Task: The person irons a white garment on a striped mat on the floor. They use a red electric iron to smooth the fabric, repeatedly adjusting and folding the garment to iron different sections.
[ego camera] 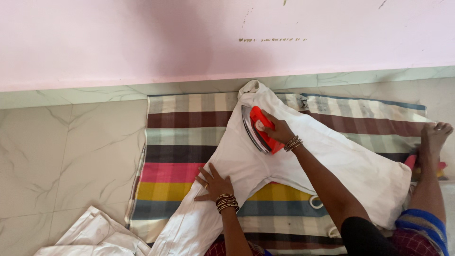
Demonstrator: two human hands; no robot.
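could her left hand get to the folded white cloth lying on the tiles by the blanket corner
Probably yes: the left hand rests flat on the white garment, holding nothing, and the folded white cloth lies on its side with only bare floor and blanket between.

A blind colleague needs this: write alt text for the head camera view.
Seen from above, a person's right hand presses a red iron on a white garment spread over a striped blanket on a tiled floor, while the left hand lies flat on the cloth. More white cloth lies at lower left.
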